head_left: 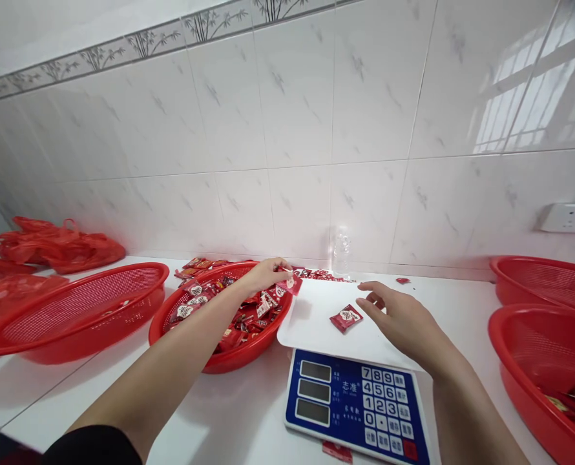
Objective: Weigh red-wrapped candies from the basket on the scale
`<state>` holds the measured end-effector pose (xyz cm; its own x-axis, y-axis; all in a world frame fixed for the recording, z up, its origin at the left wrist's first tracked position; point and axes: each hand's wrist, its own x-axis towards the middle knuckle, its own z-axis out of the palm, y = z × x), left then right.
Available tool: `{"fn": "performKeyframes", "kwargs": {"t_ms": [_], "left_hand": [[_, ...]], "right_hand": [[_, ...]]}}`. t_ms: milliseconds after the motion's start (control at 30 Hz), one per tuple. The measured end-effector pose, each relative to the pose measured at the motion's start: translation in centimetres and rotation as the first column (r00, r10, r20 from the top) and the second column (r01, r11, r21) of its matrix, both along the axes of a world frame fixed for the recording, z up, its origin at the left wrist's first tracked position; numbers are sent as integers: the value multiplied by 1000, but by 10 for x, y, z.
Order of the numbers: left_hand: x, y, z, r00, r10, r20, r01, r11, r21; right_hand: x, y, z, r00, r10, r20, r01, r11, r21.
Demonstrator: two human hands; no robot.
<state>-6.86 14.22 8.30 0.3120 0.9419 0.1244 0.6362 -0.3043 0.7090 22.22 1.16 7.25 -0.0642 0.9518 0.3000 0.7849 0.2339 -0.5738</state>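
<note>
My left hand reaches over the far rim of a red basket full of small red candy packets and pinches one red packet at the edge of the scale's white tray. My right hand hovers over the right side of that tray, fingers spread and holding nothing. A single red packet lies on the tray just left of my right fingers. The blue scale keypad faces me below.
An almost bare red basket stands at the left, with red plastic bags behind it. Two more red baskets sit at the right. A clear bottle stands against the tiled wall. Loose packets lie behind the tray.
</note>
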Motion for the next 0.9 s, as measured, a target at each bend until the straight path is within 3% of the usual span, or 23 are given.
{"fn": "performKeyframes", "kwargs": {"t_ms": [133,267,467,600,733,800,900], "left_hand": [[40,-20,-3,951,-113,286,153,981,-122],[70,-31,-7,888,-201,414,282,949,-144],[87,-33,-5,849,-241,470,333,935,-122],[96,-45,9,821,-279,498,372,923,-96],[107,-66,28,754,-357,551,468,881,-68],[110,-70,33,733,-378,566,490,870,-53],[105,-64,29,778,-364,513,448,893,-46]], "right_hand": [[2,-1,2,1000,-2,-5,2,1000,19],[2,2,1,1000,10,-20,-10,1000,13],[-4,11,-5,1000,10,-14,-9,1000,9],[-7,12,-2,974,36,-222,-29,999,35],[-7,7,6,864,195,-465,-181,981,75],[-5,4,8,822,252,-511,-231,967,106],[0,4,7,861,214,-462,-185,977,109]]}}
